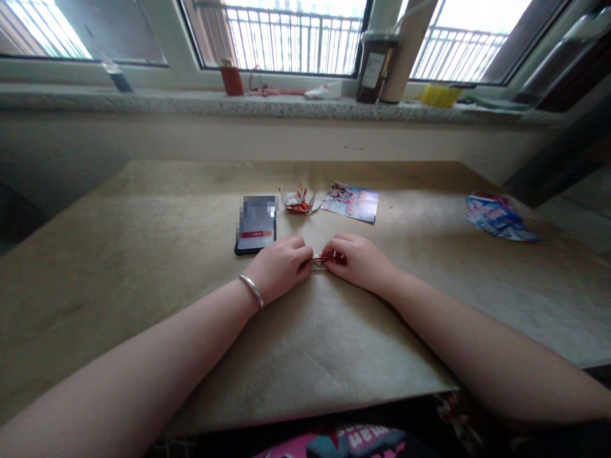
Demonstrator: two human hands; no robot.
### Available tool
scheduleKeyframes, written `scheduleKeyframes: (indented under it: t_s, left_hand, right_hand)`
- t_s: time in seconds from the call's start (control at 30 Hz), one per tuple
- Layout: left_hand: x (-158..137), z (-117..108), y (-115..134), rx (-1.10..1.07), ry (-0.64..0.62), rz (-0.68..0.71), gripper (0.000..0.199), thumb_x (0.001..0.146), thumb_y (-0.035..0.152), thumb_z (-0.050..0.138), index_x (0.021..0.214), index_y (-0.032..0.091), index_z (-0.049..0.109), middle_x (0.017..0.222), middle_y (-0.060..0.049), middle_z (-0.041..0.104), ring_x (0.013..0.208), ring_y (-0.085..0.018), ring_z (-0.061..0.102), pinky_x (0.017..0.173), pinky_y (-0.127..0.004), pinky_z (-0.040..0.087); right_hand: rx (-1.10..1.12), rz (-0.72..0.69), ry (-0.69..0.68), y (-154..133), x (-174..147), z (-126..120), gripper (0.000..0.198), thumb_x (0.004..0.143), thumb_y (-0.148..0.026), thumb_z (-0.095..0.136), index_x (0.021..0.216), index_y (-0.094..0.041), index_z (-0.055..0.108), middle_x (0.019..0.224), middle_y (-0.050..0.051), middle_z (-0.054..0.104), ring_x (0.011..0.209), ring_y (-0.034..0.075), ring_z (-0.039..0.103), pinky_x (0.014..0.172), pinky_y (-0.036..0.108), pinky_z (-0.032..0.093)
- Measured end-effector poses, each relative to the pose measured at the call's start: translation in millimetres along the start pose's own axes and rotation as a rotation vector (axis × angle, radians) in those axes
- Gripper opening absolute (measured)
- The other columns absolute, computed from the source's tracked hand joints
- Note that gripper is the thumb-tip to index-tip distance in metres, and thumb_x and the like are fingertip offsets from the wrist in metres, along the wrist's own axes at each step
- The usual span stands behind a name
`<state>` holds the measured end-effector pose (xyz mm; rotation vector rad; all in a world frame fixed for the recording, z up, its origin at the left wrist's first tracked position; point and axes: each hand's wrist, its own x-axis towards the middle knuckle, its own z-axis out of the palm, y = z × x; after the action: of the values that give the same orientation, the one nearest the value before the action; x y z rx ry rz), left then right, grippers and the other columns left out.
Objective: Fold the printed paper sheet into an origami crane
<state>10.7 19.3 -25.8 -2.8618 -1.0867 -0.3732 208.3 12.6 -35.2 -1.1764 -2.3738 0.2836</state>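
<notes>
Both hands meet low over the middle of the table. My left hand (pixel 283 267) is closed, its thumb and fingers pinching the left end of a small piece of folded paper (pixel 318 259). At the other end, my right hand (pixel 357 261) grips the same paper between curled fingers. The paper shows white and red, and most of it is hidden by the fingers. Just beyond the left hand lies a phone (pixel 256 224) with its screen lit. A folded paper figure (pixel 300 201) with pointed tips sits past the hands, beside a printed paper sheet (pixel 352 202).
Several blue and red printed papers (pixel 499 217) lie fanned at the right of the table (pixel 119 273). Along the windowsill (pixel 172 105) stand a red container (pixel 231 79), a dark labelled bottle (pixel 375 69) and a yellow object (pixel 440 96). The table's front edge runs close to my body.
</notes>
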Motion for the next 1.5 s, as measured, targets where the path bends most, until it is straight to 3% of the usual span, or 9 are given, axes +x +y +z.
scheduleKeyframes:
  t_s: [0.2, 1.5]
  left_hand:
    - [-0.4, 2.7, -1.8, -0.029, 0.0, 0.017, 0.022, 0.091, 0.026, 0.048, 0.08, 0.014, 0.064, 0.08, -0.005, 0.06, 0.074, -0.016, 0.055, 0.069, -0.027, 0.044]
    - [-0.6, 3.0, -3.3, -0.106, 0.003, -0.016, 0.02, 0.089, 0.022, 0.049, 0.077, 0.014, 0.063, 0.079, -0.005, 0.06, 0.073, -0.015, 0.055, 0.067, -0.026, 0.043]
  right_hand:
    - [-0.017, 0.008, -0.011, 1.0, 0.4, 1.7, 0.005, 0.078, -0.02, 0.06, 0.081, -0.018, 0.063, 0.077, 0.002, 0.06, 0.072, 0.013, 0.053, 0.068, 0.024, 0.04]
    - [-0.047, 0.169, -0.152, 11.2, -4.3, -14.5, 0.004, 0.076, -0.022, 0.06, 0.074, -0.02, 0.062, 0.075, 0.001, 0.062, 0.066, 0.012, 0.053, 0.059, 0.024, 0.036]
